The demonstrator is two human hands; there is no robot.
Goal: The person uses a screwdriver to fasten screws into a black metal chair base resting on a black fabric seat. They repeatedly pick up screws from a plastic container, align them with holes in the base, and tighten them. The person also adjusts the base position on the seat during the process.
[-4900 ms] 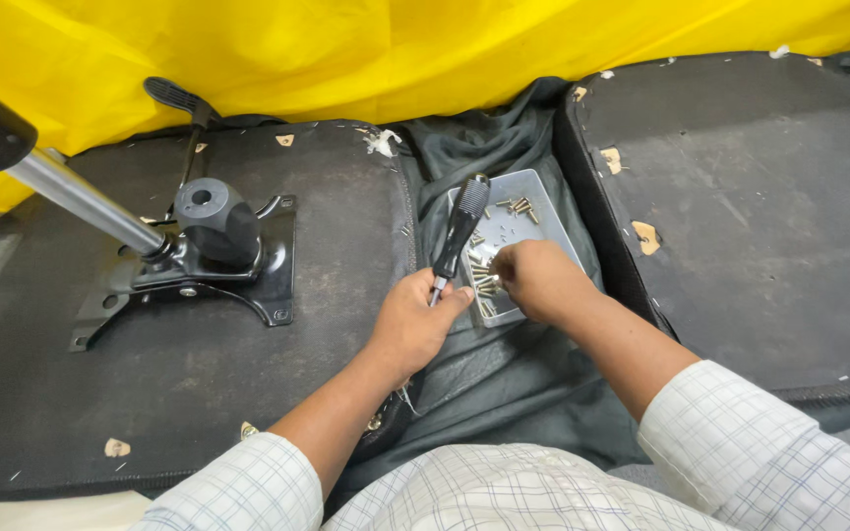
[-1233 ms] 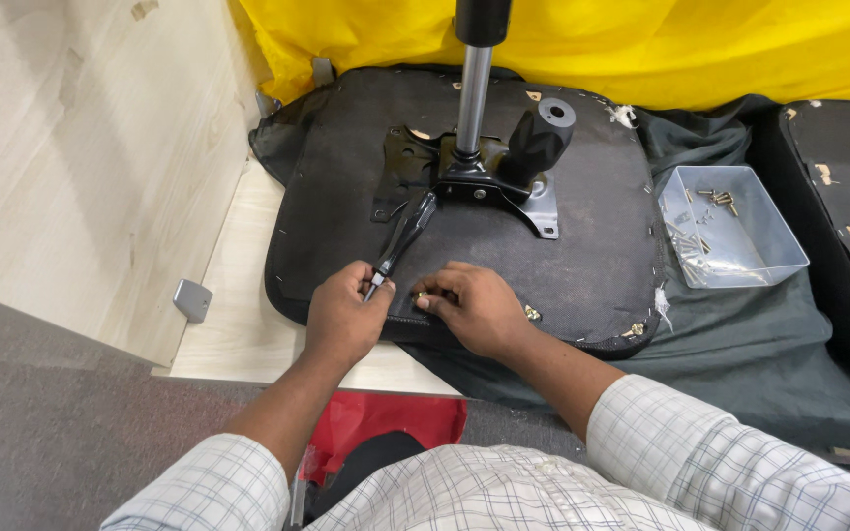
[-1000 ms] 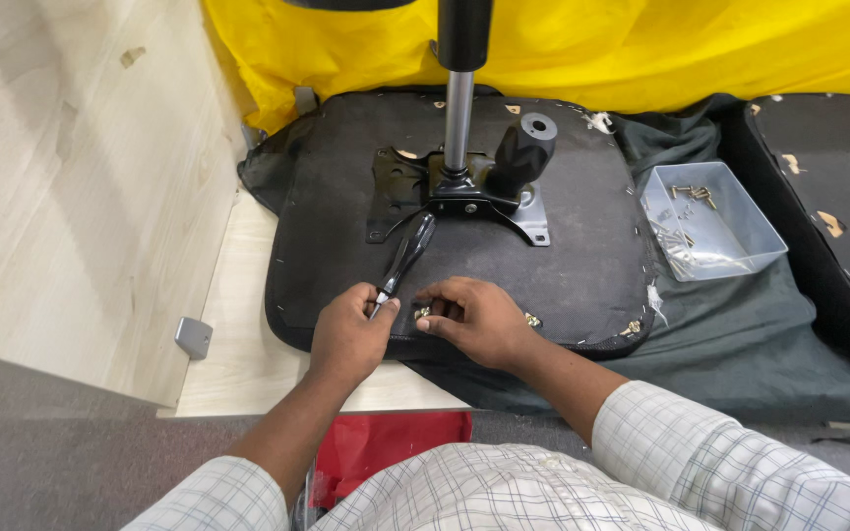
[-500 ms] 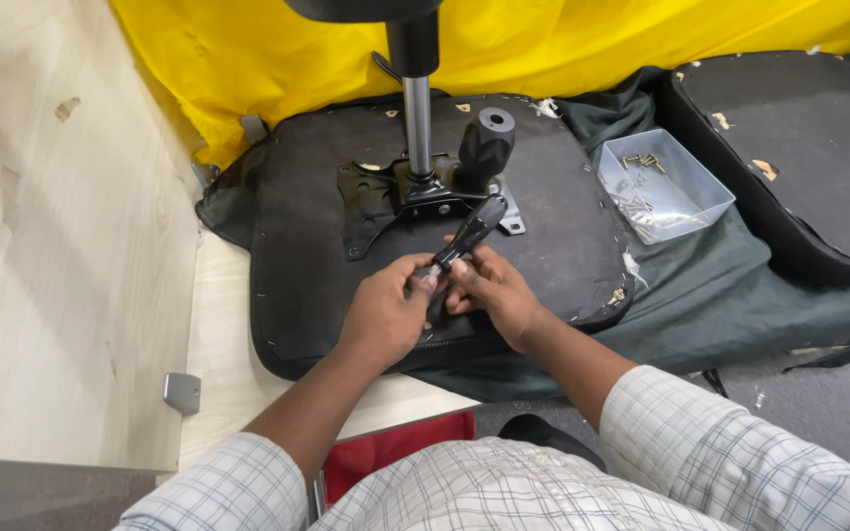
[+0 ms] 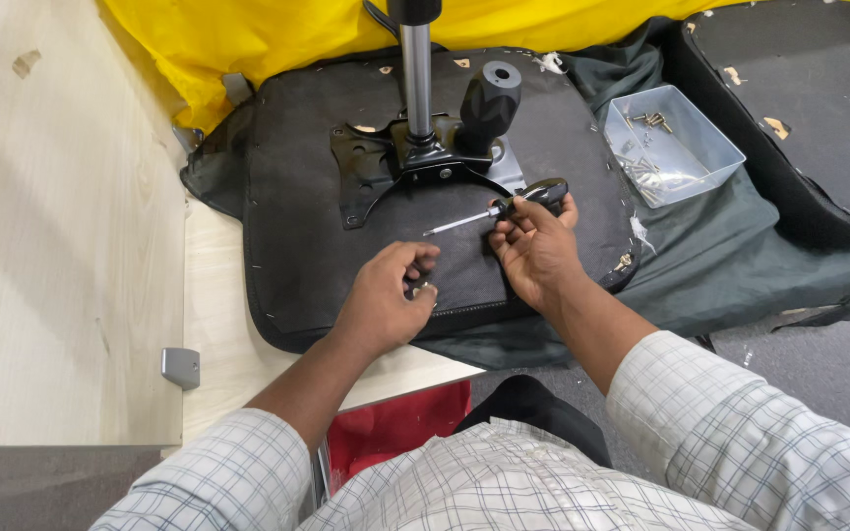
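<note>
My right hand (image 5: 535, 251) grips a screwdriver (image 5: 504, 205) by its black handle, the thin shaft pointing left over the underside of a black chair seat (image 5: 297, 256). My left hand (image 5: 386, 295) is curled near the seat's front edge, pinching a small metal piece, probably a screw (image 5: 419, 289). A black metal chair mechanism plate (image 5: 415, 167) with a chrome gas-lift column (image 5: 415, 74) and a black knob (image 5: 489, 98) sits on the seat just beyond both hands.
A clear plastic tray (image 5: 710, 147) holding several screws lies to the right on dark green cloth (image 5: 740, 265). Another black seat panel (image 5: 819, 108) is at the far right. Yellow cloth (image 5: 277, 29) lies behind. A light wooden board (image 5: 61, 246) is on the left.
The screwdriver has passed from my left hand to my right hand, which now holds its handle. My left hand has dropped toward the seat's front edge with the small metal piece.
</note>
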